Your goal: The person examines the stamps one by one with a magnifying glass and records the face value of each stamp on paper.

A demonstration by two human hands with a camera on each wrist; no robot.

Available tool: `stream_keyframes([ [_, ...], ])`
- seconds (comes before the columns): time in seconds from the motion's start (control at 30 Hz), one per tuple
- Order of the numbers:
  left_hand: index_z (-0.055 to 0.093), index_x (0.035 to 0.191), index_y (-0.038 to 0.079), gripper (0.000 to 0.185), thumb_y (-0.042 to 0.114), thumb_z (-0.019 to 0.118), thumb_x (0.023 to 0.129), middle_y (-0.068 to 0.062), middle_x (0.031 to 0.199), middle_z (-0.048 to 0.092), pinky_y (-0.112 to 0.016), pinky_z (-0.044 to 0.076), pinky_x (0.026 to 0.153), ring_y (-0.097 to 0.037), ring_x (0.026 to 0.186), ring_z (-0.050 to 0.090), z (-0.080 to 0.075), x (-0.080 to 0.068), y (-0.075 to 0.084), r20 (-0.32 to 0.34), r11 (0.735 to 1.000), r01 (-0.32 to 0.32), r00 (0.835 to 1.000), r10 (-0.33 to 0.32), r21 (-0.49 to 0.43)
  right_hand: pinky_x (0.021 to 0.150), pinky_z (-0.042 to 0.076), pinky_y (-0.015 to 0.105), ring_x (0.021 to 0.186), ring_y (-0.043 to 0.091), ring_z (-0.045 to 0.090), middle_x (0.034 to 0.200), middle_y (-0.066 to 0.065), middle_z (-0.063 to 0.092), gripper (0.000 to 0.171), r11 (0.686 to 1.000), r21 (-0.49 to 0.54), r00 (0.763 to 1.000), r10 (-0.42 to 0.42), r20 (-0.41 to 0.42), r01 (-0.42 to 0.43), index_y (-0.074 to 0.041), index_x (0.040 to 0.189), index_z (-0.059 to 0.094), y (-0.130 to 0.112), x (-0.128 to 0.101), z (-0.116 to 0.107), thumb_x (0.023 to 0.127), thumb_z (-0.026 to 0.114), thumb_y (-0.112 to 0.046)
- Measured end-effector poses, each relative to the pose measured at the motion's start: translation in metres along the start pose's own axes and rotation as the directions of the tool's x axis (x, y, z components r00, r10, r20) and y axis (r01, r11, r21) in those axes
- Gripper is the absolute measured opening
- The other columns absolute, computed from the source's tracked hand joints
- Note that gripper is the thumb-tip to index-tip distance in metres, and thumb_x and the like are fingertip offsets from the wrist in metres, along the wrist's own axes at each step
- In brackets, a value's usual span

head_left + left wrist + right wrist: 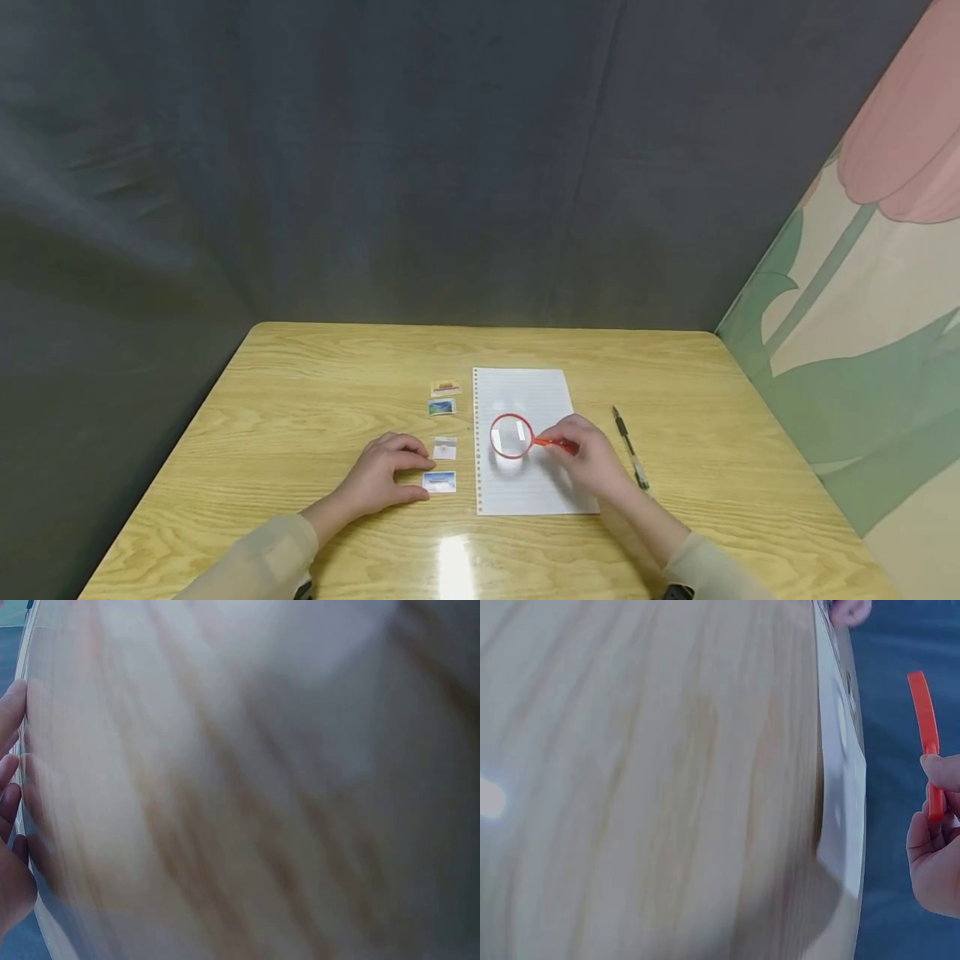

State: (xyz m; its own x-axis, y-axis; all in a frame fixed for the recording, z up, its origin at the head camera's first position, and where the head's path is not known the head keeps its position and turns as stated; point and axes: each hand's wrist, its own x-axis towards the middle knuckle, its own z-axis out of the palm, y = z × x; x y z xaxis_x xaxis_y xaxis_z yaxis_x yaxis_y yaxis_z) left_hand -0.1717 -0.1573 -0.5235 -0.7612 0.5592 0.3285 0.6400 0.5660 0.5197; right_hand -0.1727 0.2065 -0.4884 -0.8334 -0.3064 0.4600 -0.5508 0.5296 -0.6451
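My right hand (587, 455) grips the handle of a red-rimmed magnifying glass (532, 442). Its lens is over a sheet of lined paper (525, 492) with punched holes down the left edge. In the right wrist view the magnifying glass (924, 712) appears edge-on, raised above the sheet. My left hand (384, 475) rests on the table, its thumb and a finger spread at the left side of a blue-and-white stamp (439, 482). Just beyond that stamp lies a pale grey-and-white one (445, 448). Fingertips (11, 705) lie along the tabletop in the left wrist view.
Farther back, a blue-green stamp (442, 407) and a yellowish stamp (446, 388) lie left of the paper. A pen (630, 446) lies to the right of the sheet. Dark cloth (450, 167) hangs behind the wooden table (337, 367), and a flower-patterned curtain (862, 333) borders the right side.
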Motion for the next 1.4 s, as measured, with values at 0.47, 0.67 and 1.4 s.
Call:
stream_keyframes([
  [0.47, 0.078, 0.109, 0.019, 0.039, 0.036, 0.086, 0.074, 0.008, 0.115, 0.065, -0.047, 0.044, 0.093, -0.015, 0.109, 0.055, 0.000, 0.000, -0.002, 0.001, 1.000, 0.000, 1.000, 0.000, -0.003, 0.062, 0.047, 0.019, 0.077, 0.009, 0.053, 0.094, 0.004, 0.064, 0.020, 0.976, -0.119, 0.976, 0.165, -0.144, -0.183, -0.007, 0.095, 0.076, 0.029, -0.026, -0.062, 0.082, 0.073, 0.009],
  [0.67, 0.077, 0.109, 0.020, 0.039, 0.039, 0.085, 0.076, 0.009, 0.115, 0.064, -0.047, 0.044, 0.093, -0.014, 0.108, 0.054, 0.001, 0.000, -0.003, 0.006, 1.000, 0.008, 1.000, -0.008, -0.002, 0.064, 0.046, 0.016, 0.078, 0.006, 0.053, 0.096, 0.006, 0.065, 0.014, 0.949, -0.178, 0.954, 0.223, -0.202, -0.260, -0.005, 0.097, 0.076, 0.044, -0.038, -0.088, 0.086, 0.073, 0.003],
  [1.4, 0.077, 0.110, 0.020, 0.040, 0.039, 0.085, 0.076, 0.010, 0.115, 0.064, -0.047, 0.044, 0.093, -0.014, 0.108, 0.054, 0.001, -0.001, -0.003, 0.006, 1.000, 0.005, 1.000, -0.005, 0.003, 0.067, 0.044, 0.022, 0.083, -0.001, 0.050, 0.104, 0.020, 0.066, 0.022, 0.821, -0.276, 0.857, 0.427, -0.288, -0.501, 0.000, 0.105, 0.074, 0.103, -0.080, -0.150, 0.092, 0.072, -0.017],
])
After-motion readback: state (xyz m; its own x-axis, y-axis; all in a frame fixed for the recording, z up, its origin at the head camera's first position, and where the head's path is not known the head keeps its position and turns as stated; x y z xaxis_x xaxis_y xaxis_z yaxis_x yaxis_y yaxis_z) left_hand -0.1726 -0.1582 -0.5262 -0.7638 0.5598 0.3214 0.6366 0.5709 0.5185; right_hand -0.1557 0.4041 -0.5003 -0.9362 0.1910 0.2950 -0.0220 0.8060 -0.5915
